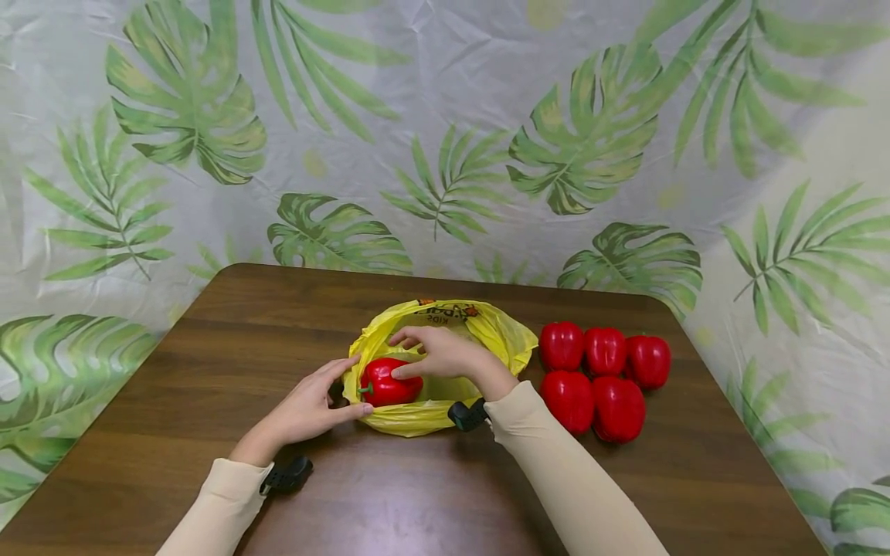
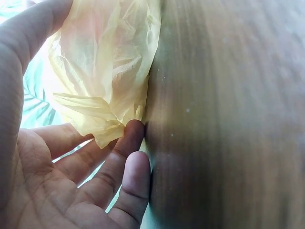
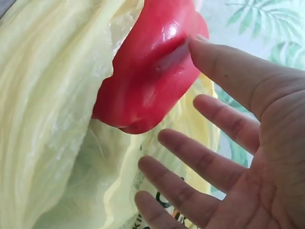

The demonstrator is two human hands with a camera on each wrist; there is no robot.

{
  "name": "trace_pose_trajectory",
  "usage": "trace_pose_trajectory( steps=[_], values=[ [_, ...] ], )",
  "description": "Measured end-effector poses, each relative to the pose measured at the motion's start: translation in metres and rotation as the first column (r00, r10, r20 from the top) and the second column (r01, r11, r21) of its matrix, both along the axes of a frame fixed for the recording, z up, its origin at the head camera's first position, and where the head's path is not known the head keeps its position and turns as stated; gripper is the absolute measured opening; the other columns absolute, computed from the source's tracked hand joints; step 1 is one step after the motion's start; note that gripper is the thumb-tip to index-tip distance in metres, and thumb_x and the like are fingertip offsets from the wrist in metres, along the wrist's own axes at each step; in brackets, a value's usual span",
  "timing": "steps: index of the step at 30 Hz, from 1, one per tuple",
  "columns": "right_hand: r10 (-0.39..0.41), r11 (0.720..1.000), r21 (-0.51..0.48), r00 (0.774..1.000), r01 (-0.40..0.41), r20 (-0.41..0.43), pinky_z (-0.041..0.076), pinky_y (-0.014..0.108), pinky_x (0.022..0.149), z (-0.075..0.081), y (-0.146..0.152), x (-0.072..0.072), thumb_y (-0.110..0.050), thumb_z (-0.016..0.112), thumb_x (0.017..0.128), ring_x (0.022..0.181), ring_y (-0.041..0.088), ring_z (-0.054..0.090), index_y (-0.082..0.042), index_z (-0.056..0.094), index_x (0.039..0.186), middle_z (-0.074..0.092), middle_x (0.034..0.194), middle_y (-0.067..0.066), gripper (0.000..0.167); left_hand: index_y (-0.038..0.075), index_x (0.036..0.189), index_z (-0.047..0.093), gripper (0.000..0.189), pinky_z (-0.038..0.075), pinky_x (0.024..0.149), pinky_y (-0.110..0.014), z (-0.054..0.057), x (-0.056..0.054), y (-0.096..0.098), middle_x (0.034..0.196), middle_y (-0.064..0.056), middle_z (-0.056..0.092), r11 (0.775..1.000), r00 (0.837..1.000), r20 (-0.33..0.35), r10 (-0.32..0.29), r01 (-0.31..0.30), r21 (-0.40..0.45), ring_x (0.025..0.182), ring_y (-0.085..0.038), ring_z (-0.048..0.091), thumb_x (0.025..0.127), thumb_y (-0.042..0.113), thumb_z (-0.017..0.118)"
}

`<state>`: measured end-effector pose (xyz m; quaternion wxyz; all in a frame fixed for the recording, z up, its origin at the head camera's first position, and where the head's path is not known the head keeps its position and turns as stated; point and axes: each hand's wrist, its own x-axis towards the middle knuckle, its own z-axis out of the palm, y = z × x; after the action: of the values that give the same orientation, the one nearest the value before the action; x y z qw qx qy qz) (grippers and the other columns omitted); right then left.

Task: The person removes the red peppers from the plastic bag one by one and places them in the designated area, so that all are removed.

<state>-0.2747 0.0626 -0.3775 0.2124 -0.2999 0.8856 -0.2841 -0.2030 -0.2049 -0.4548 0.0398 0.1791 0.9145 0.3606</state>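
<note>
A yellow plastic bag (image 1: 410,421) stands on the table with its mouth spread wide. In its left part lies a red bell pepper (image 1: 389,384) with a green stem, its lower side hidden by the bag. My right hand (image 1: 445,357) is over the bag's mouth, fingers spread and thumb tip right at the pepper (image 3: 152,67). Against the bag's left side is my left hand (image 1: 313,405), its thumb at the front rim and fingers along the left edge. The left wrist view shows those fingers (image 2: 102,183) loosely extended beside the thin plastic (image 2: 105,71).
Several more red bell peppers (image 1: 603,352) sit in two rows on the dark wooden table (image 1: 445,494), just right of the bag. A leaf-patterned sheet (image 1: 445,177) hangs behind the table's far edge. Each wrist carries a black band (image 1: 287,475).
</note>
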Motion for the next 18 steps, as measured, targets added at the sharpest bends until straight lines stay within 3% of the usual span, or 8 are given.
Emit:
trace_pose_trajectory(
  steps=[7,18],
  values=[
    [0.016,0.998,0.062,0.999,-0.019,0.038,0.052,0.051,0.113,0.003,-0.005,-0.002,-0.035,0.078,0.099,0.14,0.035,0.06,-0.014,0.059,0.151,0.063,0.152,0.016,0.059,0.004,0.163,0.043,0.092,0.059,0.089,-0.037,0.0,0.0,0.0,0.164,-0.025,0.047,1.0,1.0,-0.007,0.0,0.0,-0.01,0.133,-0.039,0.06,0.094,0.053,0.08],
    [0.071,0.994,0.073,0.994,-0.078,0.088,0.052,0.049,0.114,0.007,-0.011,-0.006,-0.027,0.079,0.098,0.141,0.034,0.059,-0.014,0.061,0.148,0.063,0.151,0.017,0.055,0.006,0.164,0.041,0.093,0.06,0.091,-0.04,0.0,0.0,0.0,0.165,-0.025,0.045,1.0,1.0,0.0,0.001,-0.001,-0.007,0.137,-0.042,0.058,0.094,0.053,0.079]
  ],
)
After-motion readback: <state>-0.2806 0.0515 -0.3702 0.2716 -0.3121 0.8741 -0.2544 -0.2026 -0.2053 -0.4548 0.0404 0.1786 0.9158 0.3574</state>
